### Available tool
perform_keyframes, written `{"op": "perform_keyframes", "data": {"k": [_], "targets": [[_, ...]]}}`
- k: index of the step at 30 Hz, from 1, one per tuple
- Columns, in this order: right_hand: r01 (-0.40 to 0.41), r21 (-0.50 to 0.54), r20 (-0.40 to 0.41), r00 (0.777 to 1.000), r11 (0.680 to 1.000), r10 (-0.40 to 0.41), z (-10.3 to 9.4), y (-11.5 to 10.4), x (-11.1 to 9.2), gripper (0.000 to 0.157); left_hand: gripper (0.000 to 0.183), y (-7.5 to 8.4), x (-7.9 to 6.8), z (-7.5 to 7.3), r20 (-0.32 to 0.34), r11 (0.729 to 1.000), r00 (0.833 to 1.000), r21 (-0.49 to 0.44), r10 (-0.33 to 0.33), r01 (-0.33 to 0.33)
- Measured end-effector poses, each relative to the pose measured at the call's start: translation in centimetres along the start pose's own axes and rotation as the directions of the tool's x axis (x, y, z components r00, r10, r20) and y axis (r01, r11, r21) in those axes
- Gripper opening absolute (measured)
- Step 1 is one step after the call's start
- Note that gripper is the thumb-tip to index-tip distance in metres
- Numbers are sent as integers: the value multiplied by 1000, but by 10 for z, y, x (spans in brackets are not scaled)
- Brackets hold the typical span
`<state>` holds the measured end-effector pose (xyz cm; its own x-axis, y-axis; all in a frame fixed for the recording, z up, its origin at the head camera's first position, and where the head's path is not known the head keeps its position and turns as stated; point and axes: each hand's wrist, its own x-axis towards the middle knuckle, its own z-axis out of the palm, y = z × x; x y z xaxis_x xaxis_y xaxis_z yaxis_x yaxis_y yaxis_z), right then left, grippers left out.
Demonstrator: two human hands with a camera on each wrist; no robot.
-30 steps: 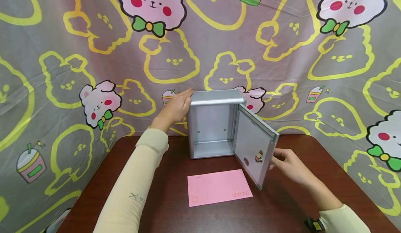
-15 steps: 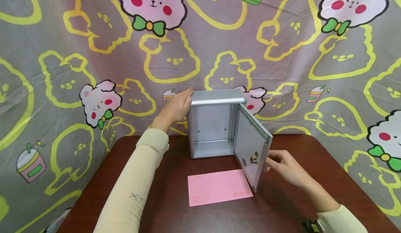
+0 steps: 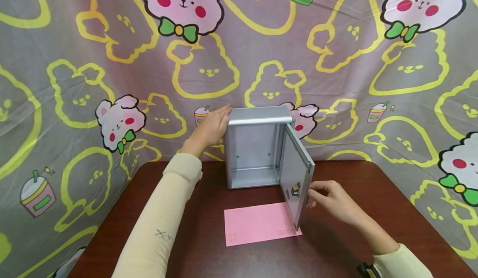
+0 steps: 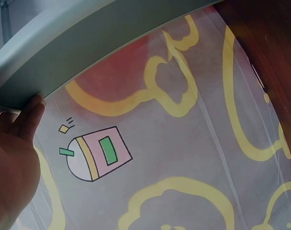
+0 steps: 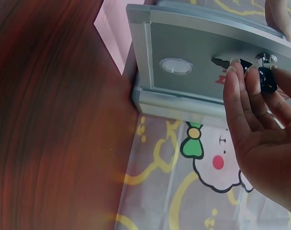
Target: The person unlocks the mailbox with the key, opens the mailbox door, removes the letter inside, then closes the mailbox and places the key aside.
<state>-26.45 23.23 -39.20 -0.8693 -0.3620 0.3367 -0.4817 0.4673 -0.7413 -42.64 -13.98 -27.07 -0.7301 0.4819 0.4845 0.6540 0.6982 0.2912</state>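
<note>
A silver metal mailbox [image 3: 259, 115] stands upright at the back of the table, its hinged door [image 3: 295, 162] swung outward on the right. My left hand [image 3: 210, 130] rests on the box's upper left corner with fairly straight fingers. At the door's outer face, my right hand [image 3: 336, 197] pinches a black-headed key [image 5: 268, 80] in the lock [image 5: 266, 58]; a second key [image 5: 220, 62] hangs beside the fingers. On the door's inner face shows the lock's cam [image 3: 296, 189]. A pink envelope [image 3: 255, 224] lies flat before the box, partly behind the door's lower edge.
The dark red wooden table [image 3: 201, 236] carries the box and envelope. Behind and beside it hangs a grey cloth [image 3: 209, 83] with cartoon prints. A round clear disc [image 5: 176, 66] is set in the door's outer face.
My right hand has moved left, swinging the door partway toward the box, so its lower corner now overlaps the envelope's right end. My left hand has stayed in place.
</note>
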Motion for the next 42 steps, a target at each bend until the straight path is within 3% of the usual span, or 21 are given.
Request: {"op": "perform_keyframes", "data": {"k": [20, 42], "targets": [[31, 16, 53, 998, 999, -32, 21, -11, 15, 18, 57, 0, 0, 1, 5, 1000, 1000, -11, -8, 8], [-1, -1, 63, 998, 1000, 1, 52, -26, 36, 29, 57, -2, 0, 3, -5, 1000, 1000, -5, -23, 23]]}}
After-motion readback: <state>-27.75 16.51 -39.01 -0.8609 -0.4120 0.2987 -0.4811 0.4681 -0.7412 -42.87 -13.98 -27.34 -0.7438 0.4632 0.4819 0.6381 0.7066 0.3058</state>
